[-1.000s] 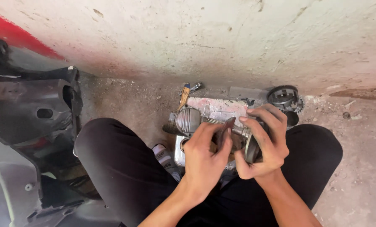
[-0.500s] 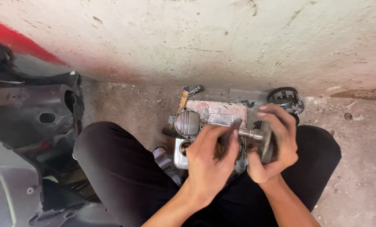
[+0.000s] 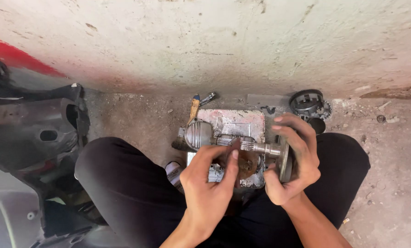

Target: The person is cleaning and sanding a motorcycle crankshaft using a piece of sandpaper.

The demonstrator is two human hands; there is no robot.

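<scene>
- The splined steel shaft (image 3: 256,147) lies roughly level, its ribbed end pointing left; a flat round disc (image 3: 286,160) sits at its right end, seen edge-on.
- A rusty brown ring-shaped part (image 3: 247,163) hangs just under the shaft's ribbed section.
- The grey metal engine casing (image 3: 235,124) lies flat on the floor beneath them, with a ribbed, rounded cover (image 3: 197,134) at its left edge.

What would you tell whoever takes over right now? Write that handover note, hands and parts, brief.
Right hand: grips the disc end of the splined metal shaft, held level over the lap.
Left hand: fingertips on a rusty round part under the shaft.
Below: grey metal casing on the floor; a dark gear part lies by the wall.
Done: shaft is out in hand. Left: cannot tell.
</scene>
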